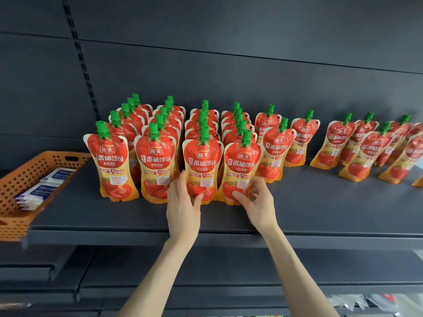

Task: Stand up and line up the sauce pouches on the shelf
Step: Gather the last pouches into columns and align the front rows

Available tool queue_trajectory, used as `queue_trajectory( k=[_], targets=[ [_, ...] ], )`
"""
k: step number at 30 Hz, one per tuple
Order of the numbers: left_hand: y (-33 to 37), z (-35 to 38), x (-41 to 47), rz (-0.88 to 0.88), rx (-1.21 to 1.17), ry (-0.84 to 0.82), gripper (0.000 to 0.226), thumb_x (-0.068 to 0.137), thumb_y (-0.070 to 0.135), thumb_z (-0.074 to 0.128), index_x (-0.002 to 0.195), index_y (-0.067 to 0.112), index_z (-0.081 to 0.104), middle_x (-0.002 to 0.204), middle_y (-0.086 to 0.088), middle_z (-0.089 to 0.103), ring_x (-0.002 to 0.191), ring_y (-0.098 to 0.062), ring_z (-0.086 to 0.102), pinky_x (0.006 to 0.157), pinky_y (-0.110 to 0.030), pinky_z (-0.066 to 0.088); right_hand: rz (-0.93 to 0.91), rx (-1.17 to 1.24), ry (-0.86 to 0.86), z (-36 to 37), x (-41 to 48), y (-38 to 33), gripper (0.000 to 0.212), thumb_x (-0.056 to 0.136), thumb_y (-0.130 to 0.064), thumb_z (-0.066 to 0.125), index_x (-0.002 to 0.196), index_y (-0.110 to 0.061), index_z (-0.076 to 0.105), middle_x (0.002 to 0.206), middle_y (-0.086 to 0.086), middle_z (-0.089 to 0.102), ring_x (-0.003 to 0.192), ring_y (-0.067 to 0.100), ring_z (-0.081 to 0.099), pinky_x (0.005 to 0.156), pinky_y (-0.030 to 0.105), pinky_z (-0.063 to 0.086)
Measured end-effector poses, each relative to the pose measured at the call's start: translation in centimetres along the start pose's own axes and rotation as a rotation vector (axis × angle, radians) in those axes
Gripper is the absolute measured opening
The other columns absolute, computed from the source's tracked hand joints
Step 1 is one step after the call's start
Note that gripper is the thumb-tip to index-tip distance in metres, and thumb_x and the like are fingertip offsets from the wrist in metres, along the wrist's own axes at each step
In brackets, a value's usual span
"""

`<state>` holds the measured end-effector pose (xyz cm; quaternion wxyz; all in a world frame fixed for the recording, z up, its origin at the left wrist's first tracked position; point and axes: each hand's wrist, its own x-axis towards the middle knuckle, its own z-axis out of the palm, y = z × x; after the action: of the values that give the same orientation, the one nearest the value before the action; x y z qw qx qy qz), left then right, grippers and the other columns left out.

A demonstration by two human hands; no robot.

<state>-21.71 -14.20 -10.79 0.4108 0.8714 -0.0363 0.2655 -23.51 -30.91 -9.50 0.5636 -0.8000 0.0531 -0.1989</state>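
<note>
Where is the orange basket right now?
In the head view, the orange basket sits at the far left of the shelf, beside the leftmost front sauce pouch.

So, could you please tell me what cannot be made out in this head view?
Head view:
Rear pouches: hidden behind those in front.
Far-right pouches: blurred, cut off by the frame edge.
Packets in the orange basket: print too small.
Third front pouch, fourth front pouch: lower parts covered by left hand, right hand.
</note>
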Motion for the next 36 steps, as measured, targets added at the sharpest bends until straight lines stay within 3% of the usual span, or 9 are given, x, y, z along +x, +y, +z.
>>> queue_trajectory(
  k=[25, 32, 36],
  targets=[
    [-0.12, 0.54, 0.12, -0.009, 0.027, 0.003, 0.062, 0.082, 0.019, 0.069, 0.136, 0.008, 0.039, 0.131, -0.016, 0.048, 0.124, -0.032, 0.046, 0.089, -0.043, 0.049, -0.019, -0.016, -0.027, 0.01, 0.19, 0.13, 0.041, 0.082, -0.014, 0.071, 0.115, -0.017, 0.047, 0.106, -0.010, 0.060, 0.092, -0.006, 0.056, 0.072, -0.001, 0.042],
    [0.09, 0.46, 0.03, -0.023, 0.036, 0.002, 0.063, 0.083, 0.021, 0.068, 0.136, 0.008, 0.038, 0.132, -0.017, 0.047, 0.124, -0.032, 0.045, 0.091, -0.043, 0.048, -0.016, 0.005, -0.047, -0.27, 0.16, 0.10, 0.038, 0.082, -0.010, 0.070, 0.111, -0.019, 0.047, 0.100, -0.017, 0.059, 0.089, -0.008, 0.057, 0.071, -0.001, 0.042],
    [0.15, 0.40, -0.01, -0.027, 0.040, 0.006, 0.063, 0.083, 0.021, 0.068, 0.136, 0.007, 0.039, 0.131, -0.017, 0.048, 0.124, -0.032, 0.046, 0.090, -0.044, 0.049, -0.008, 0.027, -0.059, -0.47, 0.27, 0.28, 0.036, 0.083, -0.010, 0.069, 0.110, -0.019, 0.048, 0.104, -0.012, 0.060, 0.094, -0.003, 0.058, 0.072, 0.000, 0.043]
  ],
)
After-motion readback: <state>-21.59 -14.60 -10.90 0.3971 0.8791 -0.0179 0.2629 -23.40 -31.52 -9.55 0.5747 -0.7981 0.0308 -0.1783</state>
